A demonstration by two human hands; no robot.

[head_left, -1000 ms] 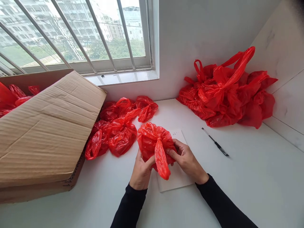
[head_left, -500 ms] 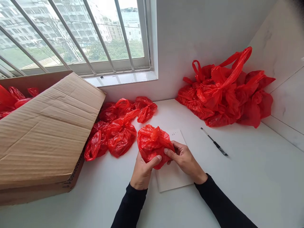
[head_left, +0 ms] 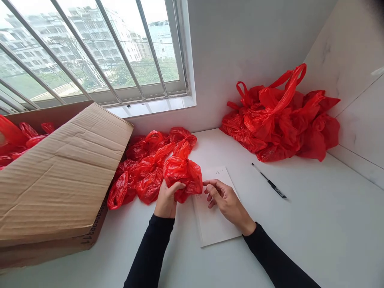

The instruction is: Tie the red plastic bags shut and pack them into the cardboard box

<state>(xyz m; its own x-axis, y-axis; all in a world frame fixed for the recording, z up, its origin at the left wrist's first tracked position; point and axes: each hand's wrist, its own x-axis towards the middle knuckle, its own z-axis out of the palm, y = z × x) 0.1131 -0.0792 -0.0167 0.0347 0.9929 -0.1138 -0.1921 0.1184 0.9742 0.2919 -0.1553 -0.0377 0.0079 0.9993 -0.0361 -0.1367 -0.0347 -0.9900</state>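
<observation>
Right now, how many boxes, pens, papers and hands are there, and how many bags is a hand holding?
Brown cardboard box: 1
Slim black pen: 1
White paper sheet: 1
Bare hands: 2 (left hand, right hand)
Knotted red plastic bag held by the left hand: 1
Total: 6

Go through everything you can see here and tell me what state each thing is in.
left hand, closed on the held red bag.
right hand, open, empty, over the white pad.
held red bag, gathered shut.
pen, lying flat, untouched.
cardboard box, flap open, red bags inside.
tied bags, bunched shut, piled against the box.
loose bags, untied, heaped by the wall.
</observation>
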